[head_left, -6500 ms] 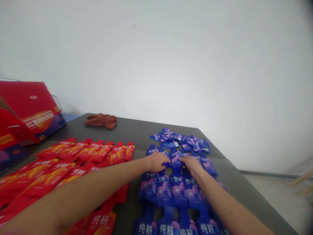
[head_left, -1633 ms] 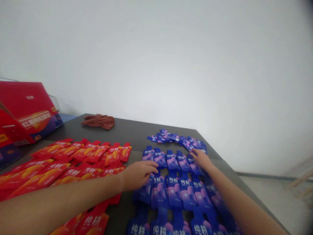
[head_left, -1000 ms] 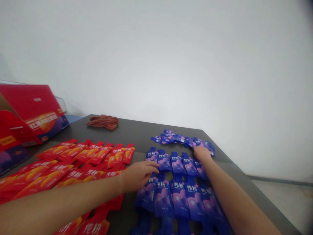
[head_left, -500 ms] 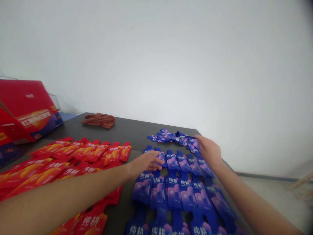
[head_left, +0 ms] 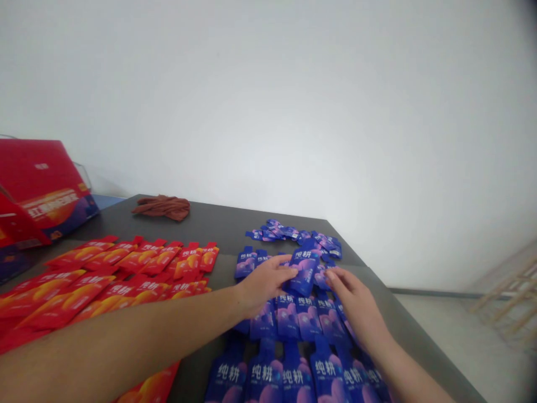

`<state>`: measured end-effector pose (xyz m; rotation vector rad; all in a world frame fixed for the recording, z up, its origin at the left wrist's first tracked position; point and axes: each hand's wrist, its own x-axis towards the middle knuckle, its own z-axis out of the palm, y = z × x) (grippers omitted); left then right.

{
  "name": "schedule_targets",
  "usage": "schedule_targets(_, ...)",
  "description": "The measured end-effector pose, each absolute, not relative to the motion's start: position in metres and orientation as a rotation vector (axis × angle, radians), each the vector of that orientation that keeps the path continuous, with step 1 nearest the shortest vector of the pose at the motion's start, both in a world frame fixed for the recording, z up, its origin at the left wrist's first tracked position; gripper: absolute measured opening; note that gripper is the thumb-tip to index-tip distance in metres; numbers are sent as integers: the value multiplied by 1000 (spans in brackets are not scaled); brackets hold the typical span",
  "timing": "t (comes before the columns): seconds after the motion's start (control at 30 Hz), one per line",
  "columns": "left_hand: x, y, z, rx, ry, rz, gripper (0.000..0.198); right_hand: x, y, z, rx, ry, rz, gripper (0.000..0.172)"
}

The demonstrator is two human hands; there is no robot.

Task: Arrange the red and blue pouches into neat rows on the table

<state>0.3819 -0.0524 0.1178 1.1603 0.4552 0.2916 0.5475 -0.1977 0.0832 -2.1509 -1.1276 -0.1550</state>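
My left hand [head_left: 268,282] has its thumb and fingers closed on the left edge of a blue-purple spout-shaped pouch [head_left: 305,268], raised above the rows with its printed front facing me. Just right of it is my right hand [head_left: 356,299], thumb and fingers drawn together; whether a pouch is between them is hidden. Beneath both hands, blue pouches [head_left: 287,316] lie in overlapping rows, and a nearer row [head_left: 262,372] continues toward me. Behind the hands is a loose heap of similar blue pouches [head_left: 272,230].
Red-orange pouches [head_left: 79,254] lie in rows on the left. A red printed carton [head_left: 42,179] stands at the far left. A brown cloth [head_left: 163,207] rests near the back edge of the dark table [head_left: 218,215]. Wooden slats [head_left: 509,294] show beyond the table at right.
My right hand has come back from the heap toward me and to the left. A pouch is now lifted in my left hand, which was open over the rows before.
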Motion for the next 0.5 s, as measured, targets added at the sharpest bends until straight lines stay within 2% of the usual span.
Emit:
schedule_targets(0.13,389,-44,119,1169,493,367,45,593,-199,60,-2352,-1249,-78,20)
schedule_targets(0.3,386,-33,101,1184,569,371,48,631,-198,37,-2489,-1344,-115,28)
schedule_targets(0.5,379,-27,88,1259,601,344,59,644,-189,23,-2451,-1352,-39,21)
